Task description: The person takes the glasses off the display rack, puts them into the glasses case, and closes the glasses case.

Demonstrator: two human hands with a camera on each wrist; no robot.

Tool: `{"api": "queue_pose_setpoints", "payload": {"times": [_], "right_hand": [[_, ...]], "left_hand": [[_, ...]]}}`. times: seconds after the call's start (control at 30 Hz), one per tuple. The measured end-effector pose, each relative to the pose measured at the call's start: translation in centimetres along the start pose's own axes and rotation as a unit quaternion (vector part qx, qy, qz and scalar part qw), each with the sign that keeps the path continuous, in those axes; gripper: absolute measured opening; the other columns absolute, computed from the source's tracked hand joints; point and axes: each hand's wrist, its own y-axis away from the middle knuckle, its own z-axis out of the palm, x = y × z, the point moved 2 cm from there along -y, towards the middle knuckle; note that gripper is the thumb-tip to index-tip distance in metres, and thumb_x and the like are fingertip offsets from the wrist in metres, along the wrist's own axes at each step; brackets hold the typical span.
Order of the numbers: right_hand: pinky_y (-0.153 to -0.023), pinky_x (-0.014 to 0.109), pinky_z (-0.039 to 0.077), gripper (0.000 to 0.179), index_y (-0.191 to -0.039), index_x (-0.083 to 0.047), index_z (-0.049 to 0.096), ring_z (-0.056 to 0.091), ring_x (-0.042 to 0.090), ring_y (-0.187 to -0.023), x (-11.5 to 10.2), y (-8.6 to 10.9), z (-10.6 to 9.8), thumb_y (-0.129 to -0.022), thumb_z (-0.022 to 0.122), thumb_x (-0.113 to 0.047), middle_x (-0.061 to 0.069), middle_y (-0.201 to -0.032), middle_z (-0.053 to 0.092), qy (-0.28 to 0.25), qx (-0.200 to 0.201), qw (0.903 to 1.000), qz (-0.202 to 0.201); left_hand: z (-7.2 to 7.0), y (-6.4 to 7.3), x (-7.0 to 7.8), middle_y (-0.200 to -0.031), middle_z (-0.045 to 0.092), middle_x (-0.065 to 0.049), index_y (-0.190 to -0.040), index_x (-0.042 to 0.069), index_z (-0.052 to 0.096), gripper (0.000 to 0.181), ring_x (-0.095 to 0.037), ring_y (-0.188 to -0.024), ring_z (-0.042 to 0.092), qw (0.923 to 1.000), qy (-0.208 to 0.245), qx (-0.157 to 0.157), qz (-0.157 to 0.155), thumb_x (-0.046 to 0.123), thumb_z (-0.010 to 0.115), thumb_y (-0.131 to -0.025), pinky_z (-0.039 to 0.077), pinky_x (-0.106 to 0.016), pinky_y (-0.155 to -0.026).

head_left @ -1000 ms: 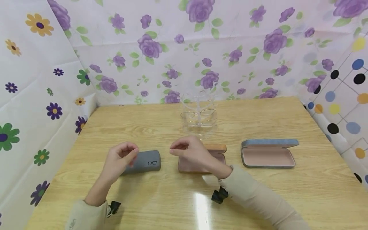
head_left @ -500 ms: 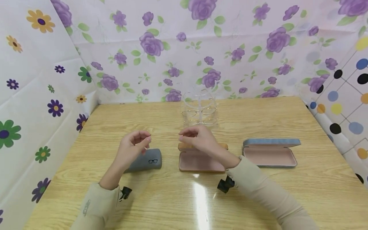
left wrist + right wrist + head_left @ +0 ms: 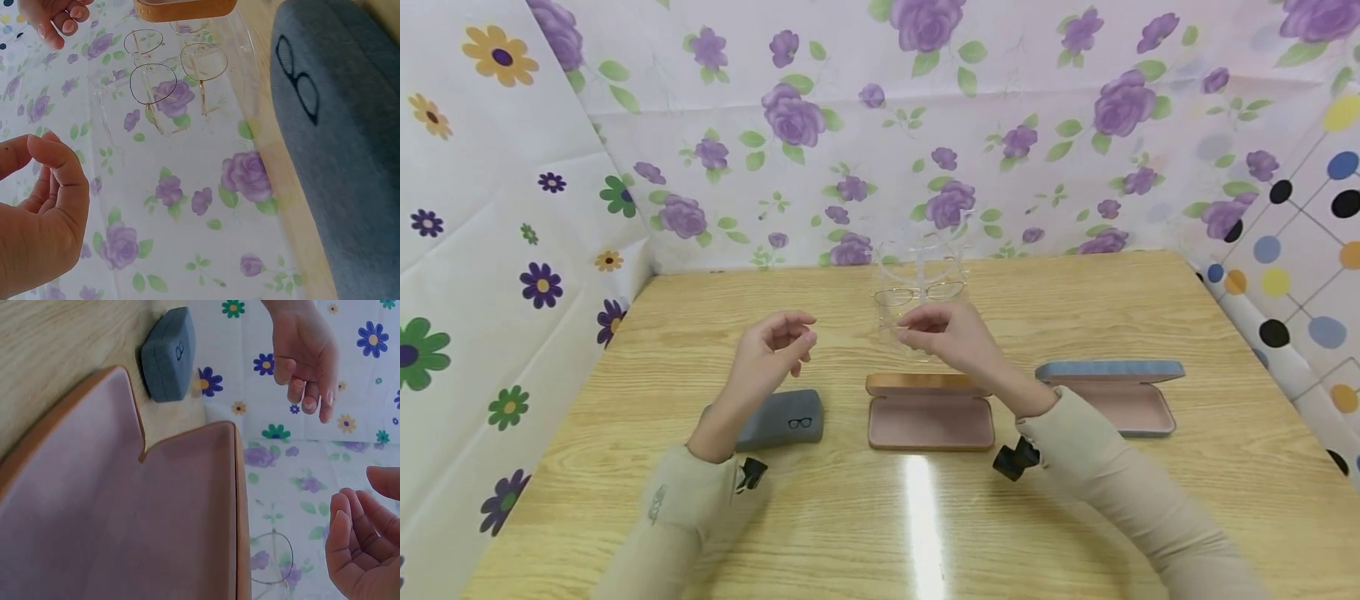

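Observation:
In the head view my left hand (image 3: 767, 354) hovers beyond the grey glasses case (image 3: 778, 419), fingers loosely bent and holding nothing. That case is shut, with a small glasses print on its lid. My right hand (image 3: 951, 337) hangs in front of a clear display stand (image 3: 921, 265), thumb near the fingertips, also holding nothing. Thin wire-rimmed eyeglasses (image 3: 917, 293) sit on the stand; the hand hides its lower part. Below lies an orange-brown glasses case (image 3: 931, 382), lid up, lined in pink. In the left wrist view, wire-rimmed glasses (image 3: 153, 65) show at two levels.
To the right a blue glasses case (image 3: 1108, 369) stands lid up, partly behind the right sleeve (image 3: 1097, 467). A floral sheet (image 3: 820, 192) rises behind the wooden table (image 3: 850, 517), with patterned sheets at both sides. Small black devices (image 3: 1017, 458) hang at the wrists.
Both hands have moved away from me and to the right, from over the cases toward the display stand. The orange-brown case is now uncovered; the cases have stayed put.

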Motion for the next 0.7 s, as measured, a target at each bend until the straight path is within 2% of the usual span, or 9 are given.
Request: {"api": "queue_pose_setpoints", "payload": {"times": [0.07, 0.3, 0.43, 0.57, 0.7], "right_hand": [[-0.061, 0.031, 0.049, 0.021, -0.1, -0.006, 0.069, 0.06, 0.018, -0.07, -0.1, -0.1, -0.5, -0.083, 0.068, -0.018, 0.005, -0.083, 0.066, 0.004, 0.003, 0.9999, 0.012], [-0.063, 0.034, 0.049, 0.022, -0.102, -0.002, 0.068, 0.059, 0.021, -0.073, 0.2, -0.5, -2.1, -0.084, 0.067, -0.015, 0.008, -0.085, 0.065, 0.016, 0.022, 0.9996, 0.012], [-0.06, 0.032, 0.046, 0.025, -0.104, -0.002, 0.067, 0.058, 0.02, -0.072, 0.7, -0.7, -3.0, -0.084, 0.067, -0.018, 0.008, -0.084, 0.064, 0.032, 0.028, 0.9989, 0.02], [-0.058, 0.029, 0.046, 0.026, -0.105, -0.003, 0.067, 0.059, 0.018, -0.069, 1.3, -1.1, -3.9, -0.084, 0.067, -0.019, 0.011, -0.083, 0.065, 0.037, 0.04, 0.998, 0.032], [-0.06, 0.028, 0.048, 0.027, -0.107, -0.005, 0.066, 0.059, 0.017, -0.069, 2.0, -1.5, -4.8, -0.084, 0.066, -0.02, 0.013, -0.088, 0.066, 0.043, 0.053, 0.9966, 0.046]], "left_hand": [[0.2, -0.3, 0.2, -0.086, 0.059, -0.01, -0.11, 0.001, 0.059, 0.023, -0.017, -0.064, 0.056, 1.0, -0.003, 0.002, -0.002, 0.01, 0.06, -0.088, 0.048, -0.025, -0.05], [0.9, -1.4, 0.4, -0.091, 0.058, -0.014, -0.114, 0.0, 0.057, 0.027, -0.021, -0.068, 0.058, 1.0, 0.006, -0.001, 0.004, 0.009, 0.059, -0.089, 0.049, -0.026, -0.052], [1.2, -1.9, 0.4, -0.102, 0.058, -0.016, -0.122, 0.002, 0.054, 0.034, -0.018, -0.075, 0.061, 0.9998, 0.01, -0.016, -0.001, 0.01, 0.058, -0.089, 0.052, -0.029, -0.057], [1.5, -2.5, 0.3, -0.11, 0.057, -0.015, -0.129, 0.005, 0.049, 0.04, -0.022, -0.083, 0.062, 0.9994, 0.012, -0.032, -0.003, 0.011, 0.058, -0.09, 0.054, -0.032, -0.062], [1.9, -3.1, 0.2, -0.114, 0.056, -0.015, -0.132, 0.005, 0.045, 0.044, -0.025, -0.087, 0.062, 0.9993, 0.016, -0.034, -0.007, 0.008, 0.058, -0.089, 0.054, -0.034, -0.065]]}}
